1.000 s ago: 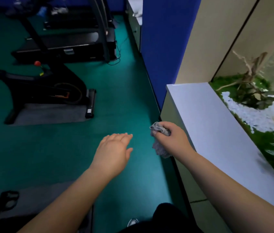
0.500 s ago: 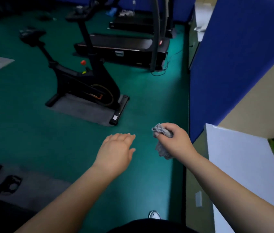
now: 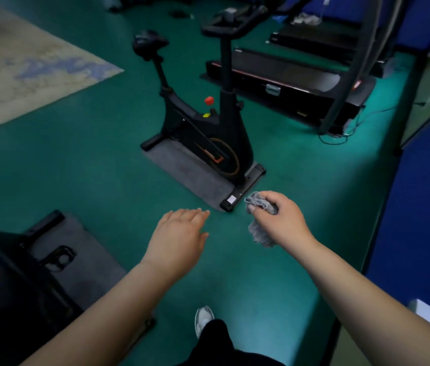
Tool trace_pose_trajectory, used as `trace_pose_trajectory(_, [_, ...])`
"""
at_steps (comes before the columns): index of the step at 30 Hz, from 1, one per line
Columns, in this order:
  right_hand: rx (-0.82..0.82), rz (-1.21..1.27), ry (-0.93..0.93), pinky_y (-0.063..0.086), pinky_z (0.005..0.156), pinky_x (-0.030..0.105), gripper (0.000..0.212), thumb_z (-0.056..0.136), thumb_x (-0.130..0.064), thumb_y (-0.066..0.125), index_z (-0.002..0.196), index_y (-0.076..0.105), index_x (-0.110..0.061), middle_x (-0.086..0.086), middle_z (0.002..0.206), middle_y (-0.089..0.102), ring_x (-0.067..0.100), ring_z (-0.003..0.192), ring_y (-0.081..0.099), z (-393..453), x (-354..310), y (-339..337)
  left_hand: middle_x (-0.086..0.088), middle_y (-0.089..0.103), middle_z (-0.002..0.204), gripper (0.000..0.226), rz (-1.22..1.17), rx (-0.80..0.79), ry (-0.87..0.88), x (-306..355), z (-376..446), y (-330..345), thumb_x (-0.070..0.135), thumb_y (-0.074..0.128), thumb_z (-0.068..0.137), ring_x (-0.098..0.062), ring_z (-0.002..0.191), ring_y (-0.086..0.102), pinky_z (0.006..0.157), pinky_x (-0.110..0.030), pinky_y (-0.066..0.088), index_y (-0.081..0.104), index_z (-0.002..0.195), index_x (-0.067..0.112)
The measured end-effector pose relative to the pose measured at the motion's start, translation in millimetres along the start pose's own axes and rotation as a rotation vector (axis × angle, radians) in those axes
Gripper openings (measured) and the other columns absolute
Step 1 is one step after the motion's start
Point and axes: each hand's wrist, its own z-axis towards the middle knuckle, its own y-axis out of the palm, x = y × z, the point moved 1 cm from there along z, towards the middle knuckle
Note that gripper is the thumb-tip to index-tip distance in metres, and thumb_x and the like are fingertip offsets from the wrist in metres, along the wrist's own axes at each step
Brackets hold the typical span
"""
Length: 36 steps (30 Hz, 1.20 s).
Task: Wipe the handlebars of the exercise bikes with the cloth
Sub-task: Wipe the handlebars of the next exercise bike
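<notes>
pretty dim and soft all over, wide-angle bending at the edges, lower left corner nearly black

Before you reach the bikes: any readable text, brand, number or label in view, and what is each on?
None can be read.
White sticker on the black exercise bike's front foot bar: too small to read.
Pale label plate on the black treadmill's side: blurred.
Blue marking on the beige floor rug: blurred, unclear whether it is lettering.
Orange markings on the bike's flywheel cover: not legible.
</notes>
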Motion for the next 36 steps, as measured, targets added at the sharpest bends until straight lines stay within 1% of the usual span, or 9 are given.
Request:
trace_pose_trajectory(4, [-0.045,-0.009,-0.043,0.038,0.076,0.02,0.015,0.082,-0.024,0.069,0.086,0.062,-0.038,-0.009,0.102,0.062,0.003,0.088,0.056,67,-21,17,0.005,0.046,0.142,0.049,0.0,0.02,-0.03,-34,56,-6,0.037,0.047,0.093,-0.019,0.129,0.042,0.109,-0.037,0.026,0.041,0.14,0.024])
trace_pose_trajectory(11, [-0.138,0.04,-0.105,0.043,0.076,0.02,0.011,0.086,-0.027,0.063,0.091,0.063,-0.037,-0.006,0.103,0.064,0.006,0.092,0.059,165,-53,49,0.003,0.051,0.138,0.048,0.034,0.058,-0.134,-87,124,-26,0.038,0.05,0.091,-0.022,0.126,0.045,0.106,-0.039,0.032,0.046,0.137,0.023])
trace_pose_trajectory(14, [-0.256,0.023,-0.161,0.042,0.078,0.02,0.012,0.087,-0.026,0.062,0.089,0.062,-0.038,-0.006,0.105,0.064,0.004,0.093,0.059,212,-68,70,0.005,0.046,0.142,0.049,0.028,0.067,-0.234,-110,147,-27,0.04,0.045,0.093,-0.02,0.129,0.04,0.109,-0.037,0.028,0.04,0.14,0.025])
trace_pose_trajectory(16, [-0.357,0.0,-0.215,0.046,0.081,0.025,0.01,0.086,-0.027,0.063,0.086,0.064,-0.037,-0.006,0.103,0.063,0.004,0.092,0.059,245,-79,86,0.006,0.044,0.144,0.049,0.03,0.081,-0.318,-126,161,-27,0.04,0.043,0.094,-0.02,0.13,0.038,0.109,-0.037,0.027,0.038,0.141,0.026])
trace_pose_trajectory(20, [-0.529,-0.058,-0.341,0.048,0.089,0.03,0.012,0.084,-0.031,0.067,0.096,0.067,-0.029,-0.006,0.105,0.063,0.006,0.095,0.059,311,-105,124,0.005,0.046,0.142,0.048,0.034,0.137,-0.523,-156,182,-30,0.038,0.045,0.094,-0.02,0.129,0.041,0.107,-0.037,0.029,0.04,0.139,0.025])
trace_pose_trajectory(25, [-0.768,-0.008,-0.435,0.048,0.077,0.022,0.023,0.08,-0.03,0.073,0.096,0.058,-0.034,-0.015,0.094,0.066,0.002,0.087,0.063,357,-149,173,0.004,0.053,0.135,0.045,0.044,0.223,-0.815,-176,187,-43,0.035,0.051,0.091,-0.021,0.123,0.047,0.103,-0.037,0.034,0.048,0.135,0.023])
trace_pose_trajectory(28, [-0.897,0.008,-0.499,0.049,0.073,0.022,0.031,0.077,-0.032,0.076,0.097,0.052,-0.032,-0.009,0.094,0.067,0.006,0.083,0.064,366,-169,206,0.001,0.057,0.13,0.044,0.058,0.259,-0.982,-180,177,-53,0.033,0.055,0.089,-0.023,0.119,0.051,0.101,-0.04,0.039,0.052,0.131,0.021])
trace_pose_trajectory(32, [-1.074,0.036,-0.597,0.048,0.068,0.022,0.022,0.078,-0.03,0.074,0.086,0.054,-0.029,-0.008,0.087,0.068,0.01,0.078,0.063,356,-194,251,-0.002,0.064,0.121,0.043,0.087,0.316,-1.17,-179,147,-63,0.032,0.054,0.083,-0.026,0.108,0.059,0.092,-0.041,0.047,0.06,0.122,0.017])
trace_pose_trajectory(36, [-1.231,0.065,-0.666,0.05,0.068,0.022,0.015,0.08,-0.03,0.072,0.086,0.058,-0.029,-0.008,0.085,0.068,0.007,0.077,0.064,331,-222,289,0.001,0.064,0.121,0.041,0.127,0.347,-1.356,-182,114,-72,0.029,0.063,0.083,-0.023,0.11,0.058,0.092,-0.038,0.047,0.06,0.122,0.019])
